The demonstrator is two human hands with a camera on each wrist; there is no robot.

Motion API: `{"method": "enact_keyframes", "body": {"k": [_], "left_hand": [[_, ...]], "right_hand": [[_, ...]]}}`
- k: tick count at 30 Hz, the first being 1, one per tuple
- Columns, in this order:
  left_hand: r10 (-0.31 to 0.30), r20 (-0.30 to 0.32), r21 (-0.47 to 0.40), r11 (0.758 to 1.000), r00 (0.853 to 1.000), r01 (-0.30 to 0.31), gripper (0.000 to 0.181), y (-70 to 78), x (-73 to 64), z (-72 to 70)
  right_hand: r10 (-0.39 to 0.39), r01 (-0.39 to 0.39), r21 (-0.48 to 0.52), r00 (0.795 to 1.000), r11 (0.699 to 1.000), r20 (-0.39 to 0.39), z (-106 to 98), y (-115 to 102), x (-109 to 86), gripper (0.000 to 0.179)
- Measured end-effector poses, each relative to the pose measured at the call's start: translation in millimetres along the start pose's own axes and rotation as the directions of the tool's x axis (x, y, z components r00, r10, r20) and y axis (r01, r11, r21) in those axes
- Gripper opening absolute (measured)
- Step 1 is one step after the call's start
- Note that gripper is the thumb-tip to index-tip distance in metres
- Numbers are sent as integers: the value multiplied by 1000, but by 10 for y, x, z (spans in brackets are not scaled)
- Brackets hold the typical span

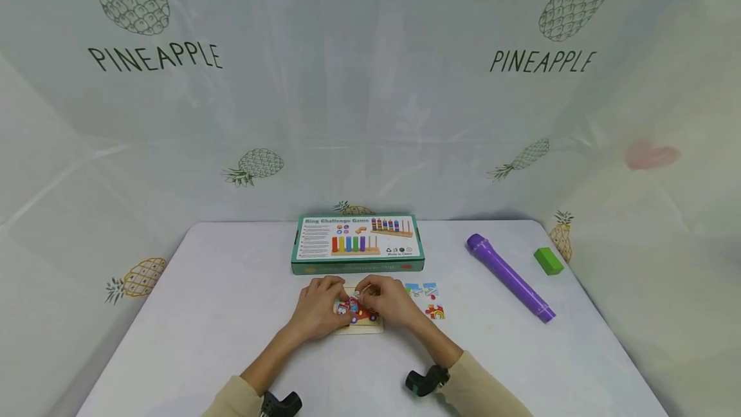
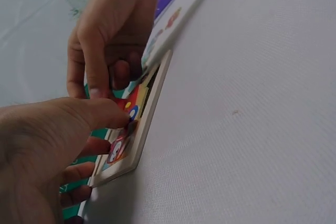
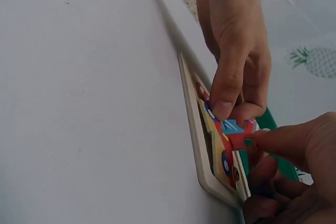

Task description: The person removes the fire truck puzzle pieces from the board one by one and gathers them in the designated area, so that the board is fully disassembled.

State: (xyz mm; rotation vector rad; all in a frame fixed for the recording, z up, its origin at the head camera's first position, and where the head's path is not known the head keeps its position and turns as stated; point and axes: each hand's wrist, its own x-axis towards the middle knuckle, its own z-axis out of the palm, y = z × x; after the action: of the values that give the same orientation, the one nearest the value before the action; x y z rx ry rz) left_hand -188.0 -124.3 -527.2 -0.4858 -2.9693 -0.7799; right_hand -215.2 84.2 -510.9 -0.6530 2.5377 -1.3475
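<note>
A small jigsaw puzzle with a red vehicle picture point(image 1: 365, 315) lies in a pale wooden tray point(image 1: 361, 331) mid-table. My left hand point(image 1: 318, 309) rests at its left side, thumb pressing on the picture pieces and the other fingers reaching along the far edge. From the right, my right hand point(image 1: 389, 301) pinches a red puzzle piece point(image 3: 241, 140) between thumb and forefinger. That piece stands tilted up over the picture, close to the left fingertips. Part of the picture is hidden under both hands. Loose puzzle pieces point(image 1: 434, 311) lie just right of the tray.
Behind the tray lies a green and white Ring Challenge Game box point(image 1: 357, 243). On the right are a purple microphone-shaped tube point(image 1: 512, 278) and a green block point(image 1: 548, 261). A pineapple-print curtain point(image 1: 370, 95) hangs behind the white table point(image 1: 231, 275).
</note>
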Motion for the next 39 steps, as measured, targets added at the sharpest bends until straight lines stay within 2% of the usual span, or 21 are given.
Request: {"method": "enact_keyframes", "body": {"k": [4, 8, 13, 21, 24, 30, 39], "left_hand": [[1, 9, 5, 1000, 1000, -1, 26, 10, -3, -2], [-4, 14, -2, 1000, 1000, 4, 26, 21, -10, -8], [4, 8, -2, 1000, 1000, -4, 27, 29, -14, -22], [3, 12, -5, 1000, 1000, -3, 27, 47, -6, -42], [3, 11, -9, 1000, 1000, -3, 27, 56, -8, -50], [-9, 24, -7, 1000, 1000, 9, 28, 64, 11, -47], [-24, 30, 1, 1000, 999, 24, 28, 65, 28, -57]], "right_hand": [[6, -6, -20, 1000, 1000, -10, 26, 26, 8, 16], [-18, 14, -118, 1000, 993, -25, 50, 39, 15, 17], [-52, 42, -222, 998, 974, -37, 60, 14, 21, 17], [-51, 44, -347, 999, 937, -9, 72, -30, 33, 19], [-48, 45, -315, 999, 948, -2, 64, -31, 42, 17], [-26, 30, -122, 999, 992, 33, 32, 21, 47, 15], [-118, 118, 4, 989, 993, 85, -31, 15, 17, 10]]}}
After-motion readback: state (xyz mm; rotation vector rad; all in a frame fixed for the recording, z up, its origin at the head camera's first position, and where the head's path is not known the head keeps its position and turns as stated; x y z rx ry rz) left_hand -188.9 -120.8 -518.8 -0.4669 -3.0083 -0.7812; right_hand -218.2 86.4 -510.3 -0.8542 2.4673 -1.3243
